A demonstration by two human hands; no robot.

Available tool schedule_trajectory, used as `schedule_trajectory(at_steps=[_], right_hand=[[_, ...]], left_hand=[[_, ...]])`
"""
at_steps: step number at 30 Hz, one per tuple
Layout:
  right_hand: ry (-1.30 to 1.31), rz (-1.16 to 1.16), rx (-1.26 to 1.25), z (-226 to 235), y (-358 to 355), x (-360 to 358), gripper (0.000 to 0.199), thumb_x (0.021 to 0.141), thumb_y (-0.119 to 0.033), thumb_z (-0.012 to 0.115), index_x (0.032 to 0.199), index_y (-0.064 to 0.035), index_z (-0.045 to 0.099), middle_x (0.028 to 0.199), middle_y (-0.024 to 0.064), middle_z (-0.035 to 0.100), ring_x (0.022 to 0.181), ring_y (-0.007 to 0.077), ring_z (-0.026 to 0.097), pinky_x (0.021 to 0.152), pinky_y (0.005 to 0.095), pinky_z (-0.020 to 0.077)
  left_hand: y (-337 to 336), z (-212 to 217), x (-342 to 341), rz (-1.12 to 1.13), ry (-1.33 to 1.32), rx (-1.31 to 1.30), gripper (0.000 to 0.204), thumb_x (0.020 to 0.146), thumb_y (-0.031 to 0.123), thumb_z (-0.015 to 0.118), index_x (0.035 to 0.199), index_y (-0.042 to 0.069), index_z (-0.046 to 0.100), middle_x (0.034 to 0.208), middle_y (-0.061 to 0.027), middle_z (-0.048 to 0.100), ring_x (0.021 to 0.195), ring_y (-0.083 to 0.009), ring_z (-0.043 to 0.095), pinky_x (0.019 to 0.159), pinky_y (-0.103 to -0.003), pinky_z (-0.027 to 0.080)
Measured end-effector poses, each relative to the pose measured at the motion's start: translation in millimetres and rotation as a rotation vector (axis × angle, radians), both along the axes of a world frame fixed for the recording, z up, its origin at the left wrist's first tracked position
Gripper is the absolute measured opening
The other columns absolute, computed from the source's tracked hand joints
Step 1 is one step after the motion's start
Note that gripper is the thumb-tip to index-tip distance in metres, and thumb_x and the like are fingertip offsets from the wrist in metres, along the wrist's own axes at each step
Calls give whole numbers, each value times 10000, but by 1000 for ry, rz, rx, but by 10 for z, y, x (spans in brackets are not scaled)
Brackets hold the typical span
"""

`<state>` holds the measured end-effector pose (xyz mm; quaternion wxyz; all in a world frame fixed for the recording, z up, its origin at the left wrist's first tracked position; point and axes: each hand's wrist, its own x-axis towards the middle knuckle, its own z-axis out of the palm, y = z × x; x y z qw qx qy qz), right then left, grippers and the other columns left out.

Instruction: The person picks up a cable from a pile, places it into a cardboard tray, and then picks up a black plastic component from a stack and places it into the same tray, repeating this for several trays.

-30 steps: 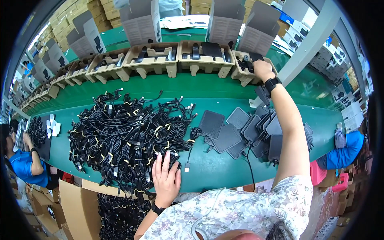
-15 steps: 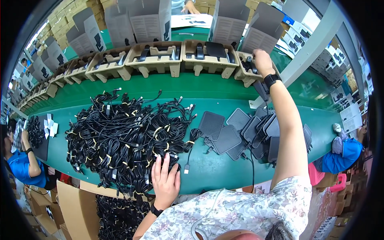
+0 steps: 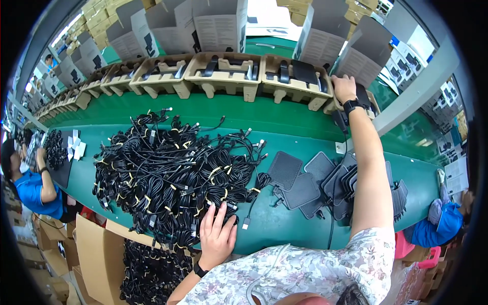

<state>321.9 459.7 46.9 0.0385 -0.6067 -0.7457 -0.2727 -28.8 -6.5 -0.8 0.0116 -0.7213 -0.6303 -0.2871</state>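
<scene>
My left hand (image 3: 217, 234) rests with fingers apart at the near right edge of a big heap of black cables (image 3: 173, 178), tied in bundles with pale ties. It grips nothing. At the far right my right hand (image 3: 344, 87) bends its fingers over the left end of a moulded cardboard tray (image 3: 375, 108); what lies under the fingertips is hidden. A dark flat part (image 3: 362, 95) sits in that tray beside the hand. Just below the wrist hangs a black device (image 3: 339, 121) with a cord. Dark grey textured pads (image 3: 284, 170) lie on the green table, partly under my right forearm.
More moulded trays (image 3: 222, 76) with black parts stand in a curved row, open printed boxes (image 3: 218, 28) behind them. A metal post (image 3: 422, 79) rises at the right. A carton (image 3: 96, 259) of cables stands below the near edge. People in blue work at both sides.
The whole view has shifted, so the scene sits further right. My right hand has moved leftward along its tray, uncovering the dark flat part. My left hand stays at the cable heap.
</scene>
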Motion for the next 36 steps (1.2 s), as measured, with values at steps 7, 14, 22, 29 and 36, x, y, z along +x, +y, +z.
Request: schedule_trajectory(at_steps=[7, 14, 22, 29, 36], right_hand=[[-99, -100, -80, -85, 228, 227, 257, 869, -197, 463, 942, -136, 702, 1003, 116, 660, 976, 287, 608, 788, 419, 487], [-304, -130, -236, 232, -39, -63, 282, 888, -183, 462, 1101, -134, 641, 1074, 123, 645, 985, 291, 623, 805, 430, 505], [247, 784, -22, 414, -1689, -1344, 191, 849, -200, 598, 1005, -102, 651, 865, 76, 616, 878, 265, 590, 711, 389, 464], [544, 1085, -362, 414, -2838, -2177, 183, 816, -226, 665, 921, -81, 625, 832, 99, 592, 827, 294, 575, 707, 387, 462], [598, 1008, -517, 192, -3128, -2430, 264, 794, -228, 713, 963, -55, 605, 879, 76, 606, 783, 225, 592, 692, 314, 470]], left_hand=[[34, 6, 2, -2, -16, -33, 240, 791, 117, 669, 1021, 51, 652, 1386, -126, 454, 1289, -350, 387, 1007, -445, 361], [104, -7, -13, -13, -26, 21, 245, 791, 102, 664, 1028, 43, 642, 1397, -127, 441, 1301, -342, 375, 1008, -438, 361], [19, 42, -16, -32, -50, 53, 246, 790, 83, 657, 1030, 40, 619, 1392, -124, 442, 1312, -333, 368, 1010, -437, 360], [-51, -103, -77, -29, -258, 212, 252, 781, -24, 605, 1027, 32, 606, 1310, -173, 491, 1237, -367, 434, 985, -427, 378], [-88, -91, -107, -71, -350, 327, 308, 763, -87, 577, 1051, 21, 567, 1230, -184, 514, 1136, -369, 499, 951, -428, 417]])
